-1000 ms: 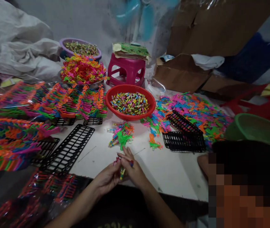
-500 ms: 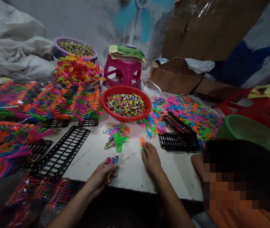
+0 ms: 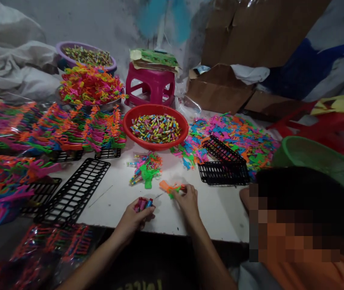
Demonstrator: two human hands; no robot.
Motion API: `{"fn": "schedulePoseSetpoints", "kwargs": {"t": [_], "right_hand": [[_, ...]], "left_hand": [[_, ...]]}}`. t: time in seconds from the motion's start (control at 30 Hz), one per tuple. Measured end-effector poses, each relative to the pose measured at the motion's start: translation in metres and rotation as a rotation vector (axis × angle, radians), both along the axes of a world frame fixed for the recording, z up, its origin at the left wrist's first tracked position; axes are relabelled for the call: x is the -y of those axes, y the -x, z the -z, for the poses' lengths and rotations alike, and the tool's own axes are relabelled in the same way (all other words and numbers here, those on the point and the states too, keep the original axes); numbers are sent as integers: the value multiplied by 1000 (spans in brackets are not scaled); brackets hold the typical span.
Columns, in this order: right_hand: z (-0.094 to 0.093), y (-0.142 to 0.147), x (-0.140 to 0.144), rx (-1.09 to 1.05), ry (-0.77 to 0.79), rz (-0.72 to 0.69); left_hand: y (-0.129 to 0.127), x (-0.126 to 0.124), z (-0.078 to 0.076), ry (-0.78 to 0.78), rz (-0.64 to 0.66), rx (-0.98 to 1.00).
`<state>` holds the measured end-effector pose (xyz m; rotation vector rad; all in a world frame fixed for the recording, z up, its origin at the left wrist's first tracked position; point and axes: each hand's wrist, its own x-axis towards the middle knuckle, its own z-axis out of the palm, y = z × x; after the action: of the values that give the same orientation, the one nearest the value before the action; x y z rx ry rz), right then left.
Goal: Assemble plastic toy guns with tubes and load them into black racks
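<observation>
My left hand (image 3: 132, 220) is wrapped around several small tubes (image 3: 143, 204) with pink and blue ends, low over the front of the white table. To its right, my right hand (image 3: 189, 203) pinches an orange plastic toy gun (image 3: 167, 187) with some green at its underside; fingers hide its rear part. Just beyond both hands lies a small pile with a green toy gun (image 3: 149, 174) on top. Several patterned tubes (image 3: 134, 178) stick out from that pile's left side.
A red basin (image 3: 125, 131) of small tubes stands behind the pile. Black plastic racks lie left (image 3: 82, 187) and right (image 3: 224, 174). Loose toy guns (image 3: 235, 135) are heaped at the right, filled racks (image 3: 78, 131) at the left. A person in orange (image 3: 305, 245) sits close on my right.
My right hand has brought the orange toy gun left and nearer to my left hand, turning it sideways so more of it shows. My left hand keeps its tubes. The view has shifted slightly.
</observation>
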<state>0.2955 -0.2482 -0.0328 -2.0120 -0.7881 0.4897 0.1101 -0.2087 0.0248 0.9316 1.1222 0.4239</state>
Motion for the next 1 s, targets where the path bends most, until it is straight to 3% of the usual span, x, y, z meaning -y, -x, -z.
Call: {"fn": "schedulePoseSetpoints", "kwargs": {"t": [0.1, 0.17, 0.33, 0.43, 0.5, 0.6, 0.67, 0.73, 0.87, 1.0], "right_hand": [[-11, 17, -6, -475, -210, -165], [-20, 31, -4, -665, -260, -247], [-42, 55, 3, -790, -320, -276], [-50, 54, 5, -900, -316, -386], [-54, 50, 6, -870, -270, -414], [-56, 42, 7, -599, -194, -420], [-57, 36, 7, -474, -200, -511], [-57, 32, 5, -528, -248, -527], [-58, 37, -2, -730, -381, -200], [-57, 59, -5, -717, -404, -271]], "left_hand": [[-1, -3, -3, -30, -34, 22], [-1, -8, -6, -65, -83, 22], [-1, -15, -2, -58, -84, 52], [-2, -12, 1, 32, -38, 139], [-3, -9, -1, 102, 1, 209], [-1, -7, -8, 138, 55, 248], [1, -6, -13, 120, 57, 249], [3, -6, -17, 106, 47, 235], [5, -3, -18, 29, 53, 131], [3, 0, -13, -145, 33, 41]]}}
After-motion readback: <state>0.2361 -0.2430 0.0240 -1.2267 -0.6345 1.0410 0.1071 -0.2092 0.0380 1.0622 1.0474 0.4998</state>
